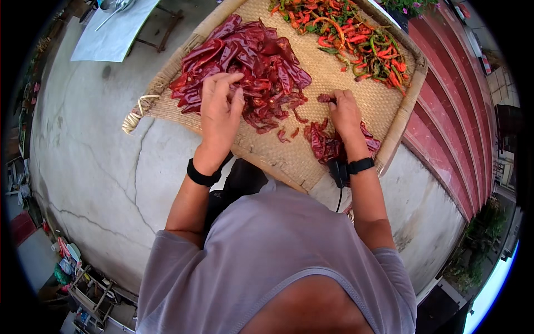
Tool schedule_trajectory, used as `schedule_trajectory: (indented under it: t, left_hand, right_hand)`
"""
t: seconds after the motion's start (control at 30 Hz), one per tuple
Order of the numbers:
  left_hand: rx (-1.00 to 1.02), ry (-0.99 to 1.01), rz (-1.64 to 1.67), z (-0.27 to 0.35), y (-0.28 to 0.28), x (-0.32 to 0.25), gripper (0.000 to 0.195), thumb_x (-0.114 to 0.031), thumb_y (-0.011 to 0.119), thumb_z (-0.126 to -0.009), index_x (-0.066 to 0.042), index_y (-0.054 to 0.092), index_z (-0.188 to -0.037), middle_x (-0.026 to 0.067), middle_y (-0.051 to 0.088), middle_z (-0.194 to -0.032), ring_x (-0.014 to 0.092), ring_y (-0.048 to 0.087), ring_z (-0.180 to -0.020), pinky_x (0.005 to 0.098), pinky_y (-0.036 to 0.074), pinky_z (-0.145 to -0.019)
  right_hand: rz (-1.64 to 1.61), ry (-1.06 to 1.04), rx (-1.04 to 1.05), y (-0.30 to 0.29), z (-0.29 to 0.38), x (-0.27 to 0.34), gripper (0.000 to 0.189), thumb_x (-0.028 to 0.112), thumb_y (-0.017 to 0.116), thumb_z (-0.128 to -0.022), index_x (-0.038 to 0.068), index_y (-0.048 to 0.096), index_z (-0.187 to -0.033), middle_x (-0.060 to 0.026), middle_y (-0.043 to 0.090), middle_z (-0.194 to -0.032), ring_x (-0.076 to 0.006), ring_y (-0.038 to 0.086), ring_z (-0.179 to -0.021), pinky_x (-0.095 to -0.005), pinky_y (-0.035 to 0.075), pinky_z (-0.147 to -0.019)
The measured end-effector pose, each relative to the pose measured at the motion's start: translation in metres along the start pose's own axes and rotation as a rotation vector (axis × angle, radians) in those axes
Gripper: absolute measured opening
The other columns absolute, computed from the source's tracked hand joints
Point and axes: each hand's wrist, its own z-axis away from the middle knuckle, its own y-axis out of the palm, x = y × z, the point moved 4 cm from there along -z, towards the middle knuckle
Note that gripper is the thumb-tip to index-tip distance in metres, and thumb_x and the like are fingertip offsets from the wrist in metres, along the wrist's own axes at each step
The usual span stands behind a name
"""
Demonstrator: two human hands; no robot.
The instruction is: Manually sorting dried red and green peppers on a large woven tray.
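Observation:
A woven tray (pixel 325 83) lies before me, bearing a large heap of dark red dried chili peppers (pixel 258 50). My left hand (pixel 221 104) is over the near left side of that heap, fingers apart and curled, with nothing seen in it. My right hand (pixel 345 109) pinches a small dried red chili (pixel 325 98) between thumb and fingers. Below that hand lies a smaller pile of dark red chilies (pixel 323 144), partly hidden by my wrist. Loose shrivelled pieces (pixel 283 135) lie between the two piles.
Thin red and green chilies (pixel 363 41) are spread over the tray's far right part. A pale table (pixel 112 31) with a metal bowl stands at the upper left. Red steps (pixel 450 125) rise on the right. Cracked concrete ground (pixel 96 146) surrounds the tray.

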Motion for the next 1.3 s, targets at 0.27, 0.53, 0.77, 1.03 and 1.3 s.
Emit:
schedule_trajectory:
  t: [0.27,0.53,0.77,1.03,1.3]
  left_hand:
    - [0.124,-0.015,0.124,0.024,0.024,-0.008,0.024,0.005,0.06,-0.09,-0.004,0.065,-0.112,0.0091,0.056,-0.111,0.015,0.058,-0.076,0.0272,0.049,-0.064]
    - [0.273,0.057,0.13,0.042,0.044,-0.009,0.023,0.005,0.061,-0.089,-0.004,0.065,-0.109,0.0089,0.058,-0.108,0.018,0.06,-0.081,0.0279,0.049,-0.068]
    - [0.383,0.016,0.09,0.055,0.054,-0.009,0.025,-0.003,0.06,-0.089,-0.005,0.061,-0.114,0.013,0.059,-0.106,0.032,0.063,-0.088,0.0402,0.051,-0.076]
    - [0.373,0.011,0.24,0.049,0.061,-0.012,0.034,-0.003,0.063,-0.09,-0.001,0.06,-0.124,0.0156,0.064,-0.115,0.031,0.065,-0.094,0.0346,0.053,-0.08]
    - [0.061,0.085,-0.051,0.018,-0.003,0.005,0.029,-0.011,0.066,-0.088,-0.002,0.062,-0.116,0.0199,0.067,-0.109,0.038,0.066,-0.096,0.0438,0.054,-0.082]
  right_hand:
    - [-0.337,-0.025,-0.013,-0.011,0.002,-0.007,0.018,0.016,0.065,-0.089,0.007,0.061,-0.104,-0.0173,0.067,-0.094,-0.0362,0.065,-0.09,-0.0439,0.051,-0.078]
    - [-0.298,-0.142,0.093,0.003,0.003,0.007,0.021,0.021,0.068,-0.087,0.003,0.065,-0.095,-0.0201,0.067,-0.094,-0.0373,0.065,-0.086,-0.0433,0.051,-0.076]
    - [-0.766,-0.073,0.237,-0.002,0.008,0.022,0.015,0.014,0.068,-0.091,0.001,0.065,-0.097,-0.0073,0.064,-0.085,-0.0171,0.063,-0.078,-0.0311,0.05,-0.072]
    - [-1.278,-0.114,0.508,-0.05,0.059,0.086,0.018,0.016,0.061,-0.099,0.002,0.061,-0.111,0.0004,0.062,-0.097,-0.0072,0.061,-0.086,-0.0236,0.05,-0.077]
    - [-0.023,0.0,0.17,-0.037,0.102,0.041,0.055,0.032,0.072,-0.083,0.01,0.054,-0.13,-0.0177,0.062,-0.118,-0.0373,0.064,-0.102,-0.0449,0.052,-0.081]
